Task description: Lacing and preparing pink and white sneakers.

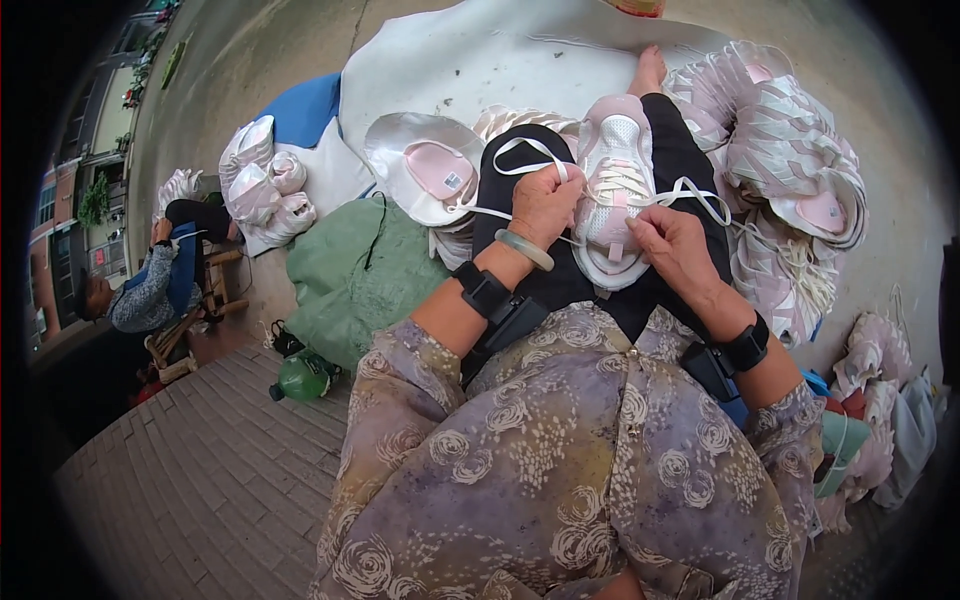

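A white and pale pink shoe upper (615,150) lies lengthwise across my lap, its white shoelace (622,183) threaded criss-cross over the middle. My left hand (545,208) is closed at the left edge of the upper, pinching the lace; a loose loop rises above the fingers and another length runs off to the left. On the other side, my right hand (675,248) has thumb and forefinger together at the edge of the upper, beside the lacing, with a lace loop arching out past the knuckles. The lace tips are hidden by the fingers.
Stacked shoe uppers (790,140) crowd my right side. More uppers (425,165) lie left of my lap, near a green cloth (350,270) and a green bottle (303,377). A white sheet (480,70) spreads ahead. A person (160,280) sits at far left.
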The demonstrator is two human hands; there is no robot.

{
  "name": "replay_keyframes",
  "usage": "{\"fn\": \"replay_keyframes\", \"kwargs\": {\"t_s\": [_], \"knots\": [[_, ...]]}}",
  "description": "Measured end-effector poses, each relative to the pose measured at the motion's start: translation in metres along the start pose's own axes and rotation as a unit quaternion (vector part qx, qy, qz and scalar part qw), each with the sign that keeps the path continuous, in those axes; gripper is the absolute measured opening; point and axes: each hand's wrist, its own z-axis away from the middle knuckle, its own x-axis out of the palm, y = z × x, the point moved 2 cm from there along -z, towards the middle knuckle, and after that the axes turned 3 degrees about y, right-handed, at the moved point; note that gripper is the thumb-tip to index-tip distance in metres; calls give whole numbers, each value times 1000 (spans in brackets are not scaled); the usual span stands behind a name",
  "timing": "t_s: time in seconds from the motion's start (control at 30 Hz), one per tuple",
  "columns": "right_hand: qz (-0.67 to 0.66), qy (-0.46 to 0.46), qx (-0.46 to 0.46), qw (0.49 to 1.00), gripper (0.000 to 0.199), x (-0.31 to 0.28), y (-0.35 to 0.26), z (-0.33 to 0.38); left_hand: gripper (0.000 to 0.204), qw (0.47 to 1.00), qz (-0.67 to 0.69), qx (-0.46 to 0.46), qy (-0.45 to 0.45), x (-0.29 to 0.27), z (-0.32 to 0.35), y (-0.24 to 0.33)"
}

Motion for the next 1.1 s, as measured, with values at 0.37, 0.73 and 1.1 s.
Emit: {"fn": "replay_keyframes", "kwargs": {"t_s": [0.37, 0.73, 1.1], "knots": [[-147, -77, 229, 959, 13, 42, -6, -14, 20, 992, 100, -46, -61, -5, 3, 1], [-186, 6, 235, 954, 9, 46, -1, -12, 23, 994, 73, -24, -80, 0, 0, -1], [-196, 3, 218, 956, 18, 45, -3, -14, 28, 988, -119, 87, -44, 0, -13, -6]]}}
